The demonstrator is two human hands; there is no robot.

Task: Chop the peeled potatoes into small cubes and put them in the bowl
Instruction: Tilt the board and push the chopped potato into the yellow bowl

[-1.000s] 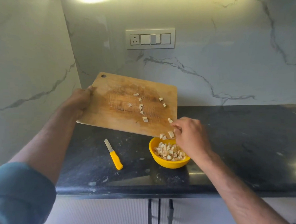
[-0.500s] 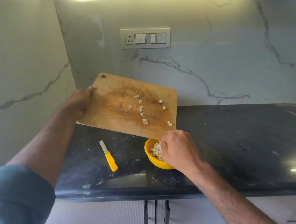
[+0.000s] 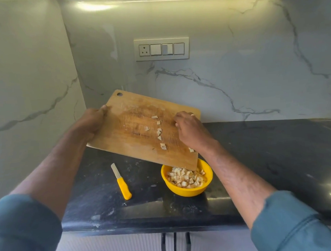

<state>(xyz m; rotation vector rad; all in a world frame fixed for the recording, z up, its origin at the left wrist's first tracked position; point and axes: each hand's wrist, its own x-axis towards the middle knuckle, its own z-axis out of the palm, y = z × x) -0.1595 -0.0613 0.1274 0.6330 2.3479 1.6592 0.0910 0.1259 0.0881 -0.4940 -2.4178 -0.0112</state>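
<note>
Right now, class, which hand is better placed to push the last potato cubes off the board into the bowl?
The right hand: it rests on the tilted chopping board beside the stuck cubes, above the yellow bowl. The left hand is busy gripping the board's edge.

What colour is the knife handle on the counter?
Yellow, like the bowl; the knife handle shows clearly in the head view.

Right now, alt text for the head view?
A left hand tilts a wooden cutting board over a yellow bowl of potato cubes while the right hand rests on the board near a few stuck cubes. A yellow-handled knife lies on the black counter.
</note>
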